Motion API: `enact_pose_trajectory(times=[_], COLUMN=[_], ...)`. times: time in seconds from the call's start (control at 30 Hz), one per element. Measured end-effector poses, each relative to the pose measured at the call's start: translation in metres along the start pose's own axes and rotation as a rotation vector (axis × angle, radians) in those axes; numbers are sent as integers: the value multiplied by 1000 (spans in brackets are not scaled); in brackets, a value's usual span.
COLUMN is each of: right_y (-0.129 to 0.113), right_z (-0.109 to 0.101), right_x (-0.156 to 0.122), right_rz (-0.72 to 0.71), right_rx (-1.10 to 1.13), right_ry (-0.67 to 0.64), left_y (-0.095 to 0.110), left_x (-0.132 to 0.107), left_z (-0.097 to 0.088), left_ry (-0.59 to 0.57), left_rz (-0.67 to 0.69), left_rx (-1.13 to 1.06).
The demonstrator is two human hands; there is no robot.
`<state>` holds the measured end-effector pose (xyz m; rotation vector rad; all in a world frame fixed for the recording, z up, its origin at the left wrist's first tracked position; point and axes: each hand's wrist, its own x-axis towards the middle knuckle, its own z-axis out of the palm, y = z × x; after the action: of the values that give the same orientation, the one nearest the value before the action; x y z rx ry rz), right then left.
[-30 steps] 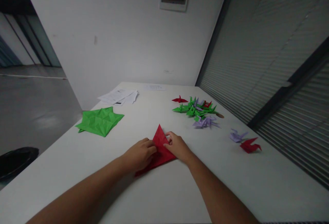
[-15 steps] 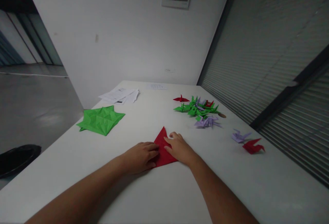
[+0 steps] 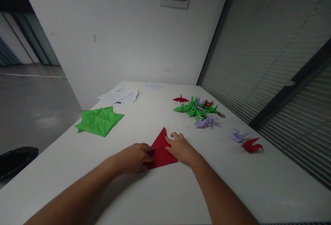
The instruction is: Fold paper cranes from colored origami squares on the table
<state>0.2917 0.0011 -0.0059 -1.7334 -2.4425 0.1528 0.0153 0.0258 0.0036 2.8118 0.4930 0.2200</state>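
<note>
A red sheet of origami paper (image 3: 162,149), folded into a triangle, lies on the white table with its point facing away from me. My left hand (image 3: 136,157) rests over its left corner, fingers slightly apart on the paper and covering that corner. On the right edge lies my right hand (image 3: 181,148), its thumb and forefinger spread and touching the paper, the other fingers bent. Neither hand lifts the sheet.
Creased green paper sheets (image 3: 99,121) lie at the left edge, with printed papers (image 3: 119,95) behind. A pile of folded cranes (image 3: 199,108) sits back right. A purple crane (image 3: 239,135) and a red crane (image 3: 252,145) stand nearer. A black-lined bin (image 3: 18,161) is beside the table.
My left hand has slid left across the red paper, uncovering more of it. The right hand stays nearly in place. The view has shifted slightly.
</note>
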Motion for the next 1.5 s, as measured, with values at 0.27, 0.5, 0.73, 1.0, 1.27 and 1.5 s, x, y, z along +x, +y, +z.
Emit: enact_pose_trajectory(times=[0.27, 0.5, 0.73, 1.0, 1.27, 1.5], right_y=[2, 4, 8, 24, 19, 20], right_z=[0, 5, 6, 17, 16, 23], right_x=[1, 6, 16, 22, 20, 21], right_rz=[22, 65, 171, 298, 348, 342], right_rx=[25, 148, 316, 696, 672, 825], right_ry=[3, 60, 171, 259, 246, 281], left_y=[0, 16, 10, -3, -8, -16], left_x=[-4, 12, 15, 11, 12, 11], left_z=[-10, 3, 14, 9, 2, -2], left_ry=[16, 141, 185, 353, 459, 651], left_rz=[14, -187, -244, -380, -487, -640], left_rx=[-102, -77, -80, -287, -297, -509])
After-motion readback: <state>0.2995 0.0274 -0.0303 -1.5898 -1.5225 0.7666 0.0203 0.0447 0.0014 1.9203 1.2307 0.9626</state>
